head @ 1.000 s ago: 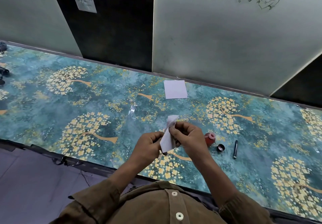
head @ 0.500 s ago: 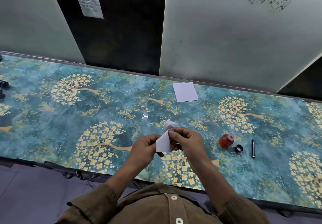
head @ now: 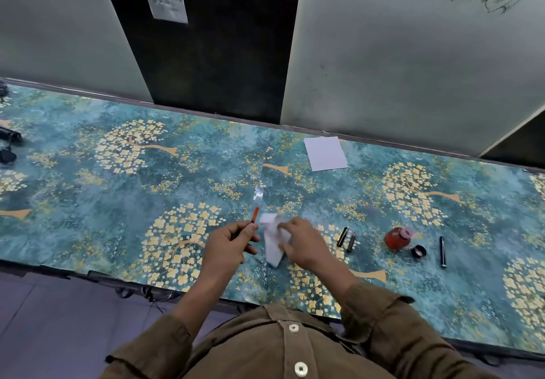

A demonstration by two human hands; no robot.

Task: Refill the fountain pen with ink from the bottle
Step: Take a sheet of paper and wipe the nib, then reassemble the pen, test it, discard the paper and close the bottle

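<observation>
My left hand [head: 233, 238] grips a thin pen part [head: 255, 215] whose orange-red end sticks up and away from me. My right hand [head: 300, 241] holds a crumpled white tissue [head: 272, 235] just above the table, a little apart from the pen part. A red ink bottle [head: 396, 238] stands open to the right, with its black cap [head: 418, 252] lying beside it. Two dark pen pieces [head: 346, 238] lie between my right hand and the bottle. A black pen barrel [head: 442, 251] lies right of the cap.
The table [head: 88, 201] has a teal cover with yellow flower trees. A white paper sheet [head: 326, 153] lies near the back wall. Dark objects [head: 8, 142] sit at the far left edge. Grey wall panels rise directly behind the table.
My hands have separated: the tissue came off the pen part, my right hand carried it down and right, and the orange-red end is now exposed in my left hand.
</observation>
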